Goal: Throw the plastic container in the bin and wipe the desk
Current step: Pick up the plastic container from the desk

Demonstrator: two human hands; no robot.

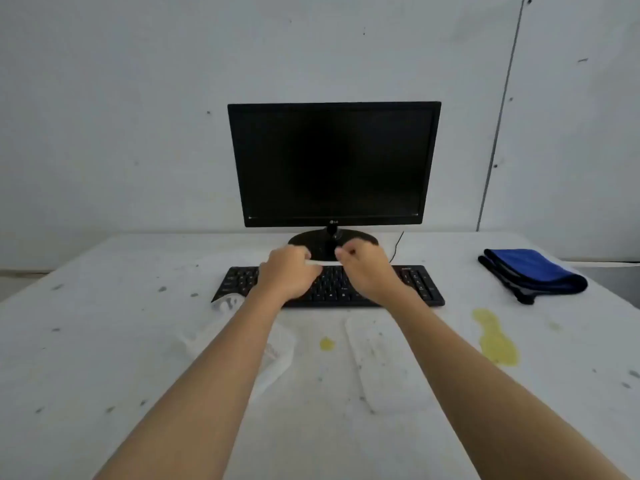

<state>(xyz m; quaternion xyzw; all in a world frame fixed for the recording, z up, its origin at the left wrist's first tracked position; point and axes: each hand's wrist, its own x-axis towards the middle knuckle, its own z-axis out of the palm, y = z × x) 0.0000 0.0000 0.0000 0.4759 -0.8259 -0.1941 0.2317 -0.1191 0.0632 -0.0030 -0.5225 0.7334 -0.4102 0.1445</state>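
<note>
A clear plastic container (pixel 278 355) lies on the white desk (pixel 104 341), partly hidden under my left forearm. A flat clear plastic piece (pixel 379 362) lies to its right, between my arms. A smaller clear plastic piece (pixel 225 303) sits at the keyboard's left front corner. Yellow spills mark the desk: a large one (pixel 496 342) at right and a small one (pixel 326 343) in the middle. A folded blue cloth (pixel 533 271) rests at the far right. My left hand (pixel 289 275) and right hand (pixel 367 271) hover over the keyboard with fingers curled, nothing visible in them. No bin is in view.
A black keyboard (pixel 415 284) lies in front of a black monitor (pixel 332 164) on a round stand, close to the grey wall. A thin cable (pixel 397 244) runs behind the keyboard. Dark specks dot the desk.
</note>
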